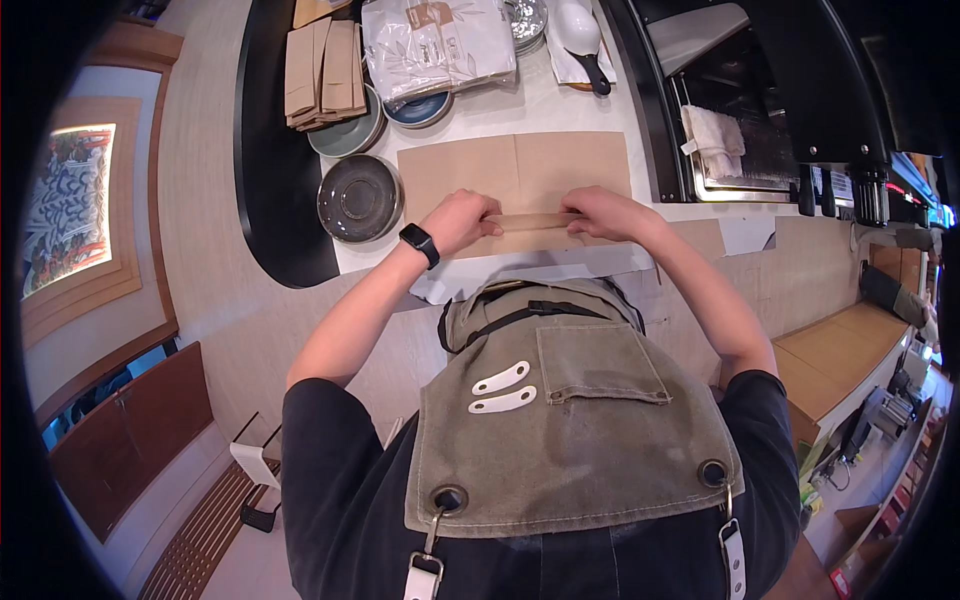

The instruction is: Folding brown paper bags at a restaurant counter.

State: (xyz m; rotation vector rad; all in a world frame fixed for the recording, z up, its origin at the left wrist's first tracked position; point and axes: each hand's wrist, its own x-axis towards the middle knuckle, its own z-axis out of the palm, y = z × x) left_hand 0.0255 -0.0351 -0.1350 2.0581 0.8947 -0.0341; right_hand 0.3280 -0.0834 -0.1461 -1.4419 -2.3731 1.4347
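Observation:
A sheet of brown paper (457, 169) lies flat on the white counter before me, with a crease running up its middle. My left hand (463, 220), below a black wristwatch (419, 246), pinches the left end of a narrow folded strip near the sheet's close edge. The strip's right end is between the thumb and fingers of my right hand (600, 216). Left of the sheet, near my left hand, rests a dark glazed plate (360, 199). White paper (517, 270) shows between the brown sheet and my apron.
Folded brown paper bags (324, 71) lie over a grey-green plate (349, 131). Beside them a plastic-wrapped package (442, 45) overlaps a blue bowl (420, 111). Farther right are glass dishes (527, 19) and a white ladle with a black handle (581, 34). A towel (712, 139) hangs on the black appliance.

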